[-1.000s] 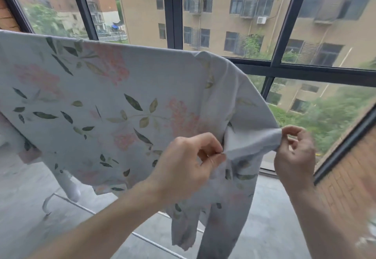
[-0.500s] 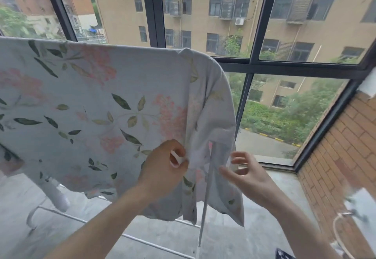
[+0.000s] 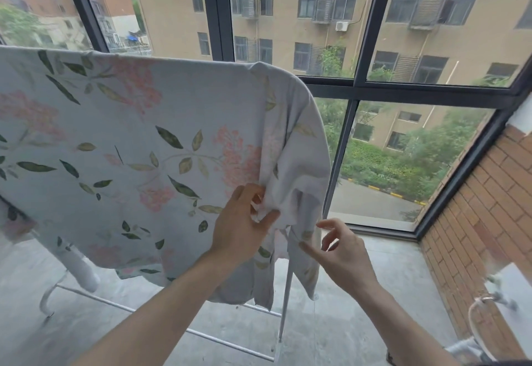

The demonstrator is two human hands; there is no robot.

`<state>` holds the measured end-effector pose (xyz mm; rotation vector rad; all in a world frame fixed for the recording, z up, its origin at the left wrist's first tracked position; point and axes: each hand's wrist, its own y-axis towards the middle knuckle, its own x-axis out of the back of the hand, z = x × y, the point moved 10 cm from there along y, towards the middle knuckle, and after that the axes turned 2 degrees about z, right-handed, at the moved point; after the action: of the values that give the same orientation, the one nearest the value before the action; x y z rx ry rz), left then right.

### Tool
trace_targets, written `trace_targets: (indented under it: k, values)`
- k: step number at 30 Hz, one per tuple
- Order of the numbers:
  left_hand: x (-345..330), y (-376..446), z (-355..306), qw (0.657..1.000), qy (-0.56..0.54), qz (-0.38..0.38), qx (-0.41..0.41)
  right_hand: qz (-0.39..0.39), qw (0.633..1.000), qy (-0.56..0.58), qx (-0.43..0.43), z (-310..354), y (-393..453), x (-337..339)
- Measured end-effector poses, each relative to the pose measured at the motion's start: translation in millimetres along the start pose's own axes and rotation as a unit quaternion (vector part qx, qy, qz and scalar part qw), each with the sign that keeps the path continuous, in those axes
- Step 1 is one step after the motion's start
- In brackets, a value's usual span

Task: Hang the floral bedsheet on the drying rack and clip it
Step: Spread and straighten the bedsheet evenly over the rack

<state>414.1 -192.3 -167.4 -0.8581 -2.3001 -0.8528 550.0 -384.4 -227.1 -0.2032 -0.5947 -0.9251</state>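
Fingers of the left hand pinch a bunched fold of the floral bedsheet, while the right hand is spread loosely just beside the cloth.

Left thumb and forefinger close on the gathered white edge of the sheet near its right-hand end. Right fingers are apart and slightly curled, holding nothing, with the forefinger pointing at the hanging corner; whether it touches the fabric I cannot tell. Bedsheet lies draped over the top of the drying rack, its leaf-and-pink-flower side facing the camera, its right corner hanging in folds beside the white upright pole. Rack stands on the grey concrete floor in front of the dark-framed window, with a brick wall at right.
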Motion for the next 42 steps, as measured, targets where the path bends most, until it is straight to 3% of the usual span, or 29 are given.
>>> trace_targets:
  k: [3, 6, 9, 12, 15, 17, 23, 28, 30, 33, 37, 39, 42]
  values:
    - [12.2, 3.6, -7.0, 0.998, -0.061, -0.025, -0.013, 0.039, 0.998, -0.050, 0.000, 4.0, 8.6, -13.1]
    - [34.3, 6.0, -22.8, 0.992, -0.119, -0.037, -0.014, -0.015, 0.996, -0.092, 0.003, 3.2, 32.8, 6.3]
    - [60.7, 8.4, -51.2, 0.981, -0.192, -0.030, -0.031, -0.074, 0.997, 0.009, -0.028, -9.7, 61.5, 45.3]
    - [60.8, 5.6, -86.8, 0.970, -0.231, 0.041, -0.056, -0.108, 0.984, 0.133, -0.041, -14.0, 88.8, 74.3]
    - [42.4, 0.8, -126.3, 0.964, -0.226, 0.107, -0.094, -0.044, 0.983, 0.179, -0.028, -1.8, 96.6, 69.6]
    - [26.3, 4.4, -144.1, 0.961, -0.209, 0.146, -0.104, -0.033, 0.974, 0.223, -0.027, 3.6, 78.6, 66.7]
    - [-27.7, 22.2, -164.6, 0.945, -0.212, 0.235, -0.082, -0.106, 0.914, 0.387, -0.062, -17.9, -9.7, 65.9]
    - [-62.9, 26.3, -182.1, 0.934, -0.093, 0.327, -0.111, -0.103, 0.916, 0.387, -0.023, -9.7, -28.6, 67.1]
    - [-46.4, 39.6, -178.5, 0.953, -0.037, 0.269, -0.136, -0.151, 0.927, 0.342, -0.023, -19.3, -22.4, 80.2]
    - [9.1, 61.3, -173.1, 0.980, -0.020, 0.110, -0.165, -0.204, 0.930, 0.304, -0.039, -40.9, -12.9, 95.8]
    - [91.1, 81.3, -181.4, 0.960, 0.063, -0.095, -0.257, -0.259, 0.922, 0.278, -0.074, -50.7, -1.3, 112.1]
    - [110.2, 100.5, -176.8, 0.951, 0.122, -0.110, -0.263, -0.281, 0.918, 0.268, -0.079, -45.9, 7.4, 122.5]
    - [121.9, 134.9, -151.7, 0.963, 0.161, -0.059, -0.209, -0.325, 0.905, 0.269, -0.052, -28.8, 21.6, 147.4]
